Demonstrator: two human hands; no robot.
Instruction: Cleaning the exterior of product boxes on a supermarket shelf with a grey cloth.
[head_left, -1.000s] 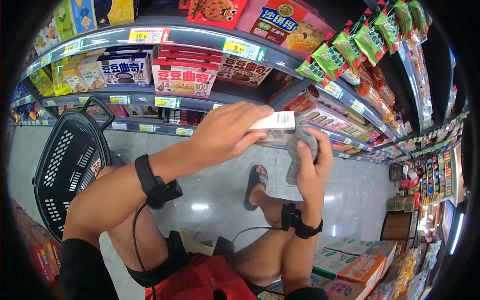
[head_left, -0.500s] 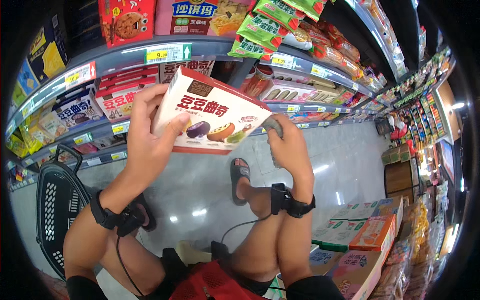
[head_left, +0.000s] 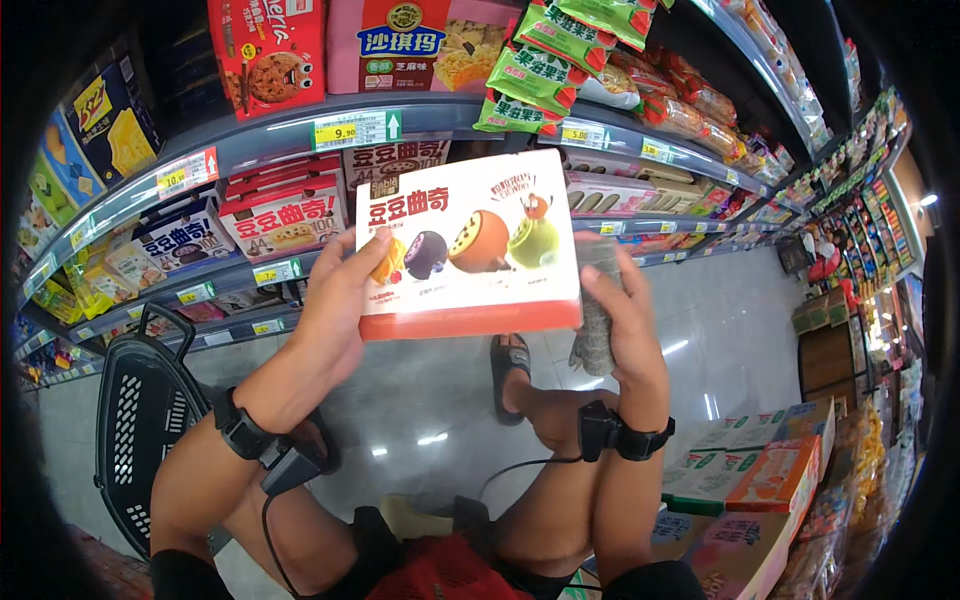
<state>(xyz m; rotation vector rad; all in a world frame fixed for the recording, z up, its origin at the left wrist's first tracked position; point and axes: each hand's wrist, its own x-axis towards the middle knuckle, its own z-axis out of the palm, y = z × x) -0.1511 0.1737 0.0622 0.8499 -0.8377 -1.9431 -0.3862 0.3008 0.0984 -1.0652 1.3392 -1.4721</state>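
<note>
A white cookie box (head_left: 465,230) with pictures of round coloured fillings and a red lower side is held up in front of the shelves, its broad face toward me. My left hand (head_left: 335,295) grips its left end, thumb on the face and the fingers behind. My right hand (head_left: 635,315) is closed around a grey cloth (head_left: 597,325), which lies against the right end of the box. The cloth hangs down below the palm; its exact kind is unclear.
A curved shelf edge (head_left: 270,135) with price tags runs across the top, above rows of cookie boxes (head_left: 285,215). Green snack packs (head_left: 545,75) hang over it. A black shopping basket (head_left: 150,430) stands at the left. Stacked cartons (head_left: 740,480) stand at the right.
The cookie box has turned from a tilted pose to nearly level, its face more toward me. Both hands have shifted right, and more of the grey cloth shows.
</note>
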